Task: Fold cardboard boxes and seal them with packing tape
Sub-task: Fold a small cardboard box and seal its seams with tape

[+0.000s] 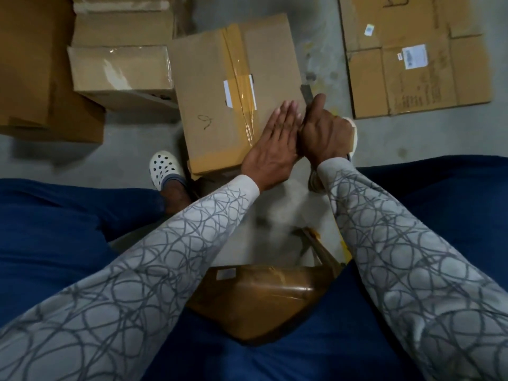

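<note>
On my screen I see a grey concrete floor (pixel 324 39), scuffed and stained in places. A brown cardboard box sealed with tan tape (pixel 209 86) stands on it in the middle of my view. Just beside its left side sits a smaller cardboard box under clear tape (pixel 121 70). A plain cardboard box (pixel 121 26) stands behind that one, and a large darker brown carton (pixel 27 78) is further left. Well apart to the right, a flattened cardboard sheet with white labels (pixel 368 83) lies flat on the concrete. A white perforated clog (pixel 163 170) is planted just beside the sealed box's near left corner.
</note>
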